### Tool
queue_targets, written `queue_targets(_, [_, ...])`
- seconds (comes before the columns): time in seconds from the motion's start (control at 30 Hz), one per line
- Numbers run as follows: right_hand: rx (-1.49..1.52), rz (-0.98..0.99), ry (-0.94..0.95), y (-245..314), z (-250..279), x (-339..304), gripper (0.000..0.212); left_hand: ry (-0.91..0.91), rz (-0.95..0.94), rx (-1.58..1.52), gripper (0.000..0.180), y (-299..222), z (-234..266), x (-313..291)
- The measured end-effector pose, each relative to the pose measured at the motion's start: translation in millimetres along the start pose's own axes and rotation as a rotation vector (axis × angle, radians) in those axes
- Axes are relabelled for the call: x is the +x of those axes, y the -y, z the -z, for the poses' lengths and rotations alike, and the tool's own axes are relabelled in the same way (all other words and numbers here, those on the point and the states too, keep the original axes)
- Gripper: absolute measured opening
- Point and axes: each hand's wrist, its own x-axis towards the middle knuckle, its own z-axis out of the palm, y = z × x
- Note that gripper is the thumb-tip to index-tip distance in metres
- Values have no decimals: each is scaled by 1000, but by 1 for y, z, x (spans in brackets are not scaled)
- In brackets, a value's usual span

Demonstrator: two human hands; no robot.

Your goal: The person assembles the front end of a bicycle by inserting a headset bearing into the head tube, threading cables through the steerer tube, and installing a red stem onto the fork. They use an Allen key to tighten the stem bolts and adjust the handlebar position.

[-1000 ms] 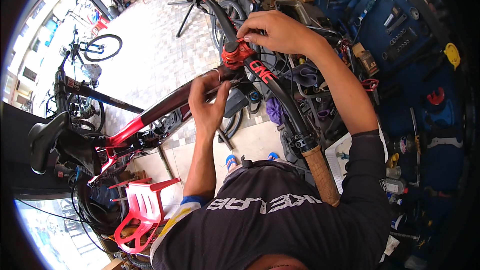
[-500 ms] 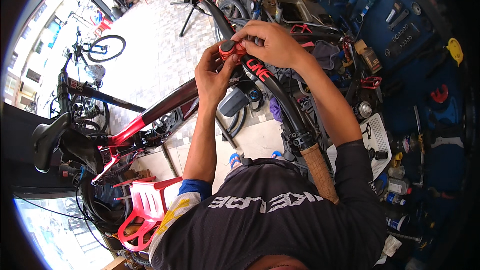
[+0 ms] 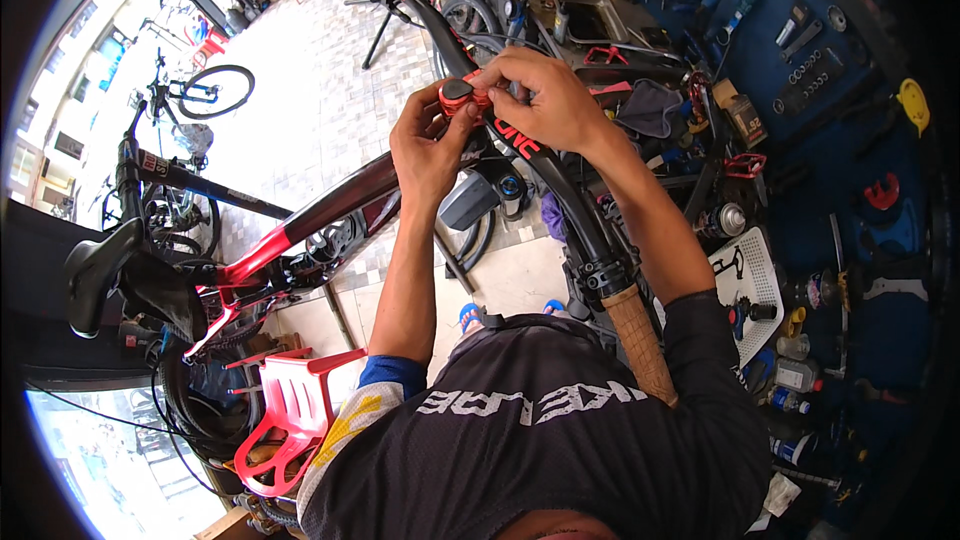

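Both hands have closed in on the red stem clamp [image 3: 462,97] since the earlier frames, when the left hand [image 3: 432,145] sat lower by the frame; now its fingers curl up against the clamp from below. Over the clamp's far side the right hand [image 3: 545,100] is folded, fingertips pinching it. That clamp sits at the middle of the black handlebar [image 3: 560,195], which runs from a tan grip [image 3: 640,340] near the person's chest to another at the top edge. Below the hands slopes the red and black bike frame [image 3: 300,225] down to a black saddle [image 3: 95,270]. On the right, a spray can [image 3: 728,220] with a pale cap stands beside a white perforated tray [image 3: 750,285], and small bottles cluster under the blue tool wall [image 3: 850,110]
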Motion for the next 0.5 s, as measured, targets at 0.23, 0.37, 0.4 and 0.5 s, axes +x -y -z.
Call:
queue_targets(0.23, [-207, 145, -14, 4, 1, -4, 20, 0, -5, 18, 36, -6, -1, -2])
queue_targets(0.37, [-229, 153, 8, 6, 3, -5, 20, 7, -21, 38, 36, -4, -1, -1])
queue_targets(0.4, [-224, 162, 8, 6, 3, -5, 20, 8, -25, 38, 36, -3, 0, -1])
queue_targets(0.5, [-208, 177, 7, 6, 2, -5, 19, 5, -31, 44, 35, -2, -1, -1])
